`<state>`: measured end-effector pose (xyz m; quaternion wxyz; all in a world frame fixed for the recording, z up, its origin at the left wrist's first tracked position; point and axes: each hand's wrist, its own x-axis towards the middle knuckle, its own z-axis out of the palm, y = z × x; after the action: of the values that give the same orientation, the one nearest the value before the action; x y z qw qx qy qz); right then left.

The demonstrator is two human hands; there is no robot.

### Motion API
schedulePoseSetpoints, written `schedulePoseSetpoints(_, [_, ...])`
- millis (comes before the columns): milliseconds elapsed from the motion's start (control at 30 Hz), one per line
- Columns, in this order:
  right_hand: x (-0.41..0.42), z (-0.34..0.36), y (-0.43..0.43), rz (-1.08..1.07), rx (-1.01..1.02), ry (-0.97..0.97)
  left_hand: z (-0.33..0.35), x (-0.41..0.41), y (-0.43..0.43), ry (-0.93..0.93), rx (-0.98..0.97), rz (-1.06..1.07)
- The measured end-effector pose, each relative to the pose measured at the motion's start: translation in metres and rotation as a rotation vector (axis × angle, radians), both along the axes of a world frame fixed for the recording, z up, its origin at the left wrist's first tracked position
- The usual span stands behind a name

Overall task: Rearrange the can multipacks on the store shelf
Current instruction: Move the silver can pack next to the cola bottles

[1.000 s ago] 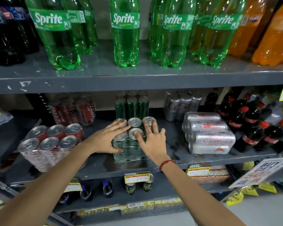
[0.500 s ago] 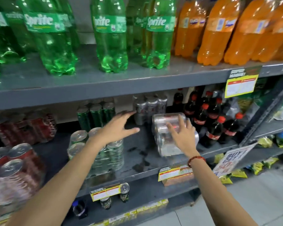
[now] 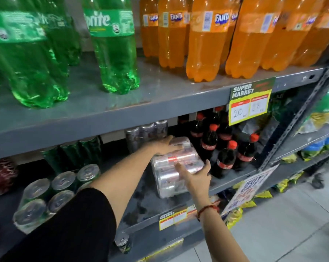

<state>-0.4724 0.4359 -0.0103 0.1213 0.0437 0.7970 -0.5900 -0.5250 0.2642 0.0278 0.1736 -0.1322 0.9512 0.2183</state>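
A shrink-wrapped silver can multipack [image 3: 171, 167] lies on its side on the grey middle shelf [image 3: 146, 203]. My left hand [image 3: 164, 146] rests on its top far edge, fingers spread over the wrap. My right hand [image 3: 195, 177] presses against its front right side. A green can multipack [image 3: 52, 195] stands upright to the left, partly hidden by my black sleeve. Behind it stands another green multipack [image 3: 78, 154]. A second silver multipack [image 3: 145, 134] stands at the back, and a red can multipack [image 3: 1, 174] sits blurred at the far left.
Dark cola bottles [image 3: 226, 152] with red caps stand close to the right of the silver pack. Green Sprite bottles [image 3: 114, 50] and orange Fanta bottles [image 3: 203, 42] fill the upper shelf. A price tag [image 3: 249, 103] hangs from its edge. A sign [image 3: 249, 186] and loose cans sit lower down.
Both hands left the green multipack and moved right to the silver multipack lying on its side. The left hand now rests on its top. The view has shifted right.
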Motion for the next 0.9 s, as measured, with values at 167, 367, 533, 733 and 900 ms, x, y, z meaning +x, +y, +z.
schedulePoseSetpoints(167, [0.002, 0.000, -0.008, -0.073, -0.066, 0.028, -0.012, -0.004, 0.000, 0.120, -0.127, 0.031])
schedulePoseSetpoints(367, [0.017, 0.007, -0.008, -0.068, -0.006, 0.168, -0.020, 0.010, -0.003, 0.424, -0.166, 0.054])
schedulePoseSetpoints(533, [0.037, 0.024, -0.022, 0.028, 0.091, 0.487, -0.037, 0.046, -0.019, 0.588, 0.150, 0.328])
schedulePoseSetpoints(733, [0.058, 0.016, -0.026, 0.287, 0.379, 0.746, -0.064, 0.087, -0.019, 0.830, 0.581, 0.495])
schedulePoseSetpoints(900, [0.073, -0.001, -0.023, 0.354, 0.499, 0.933, -0.082, 0.113, -0.008, 0.879, 0.827, 0.662])
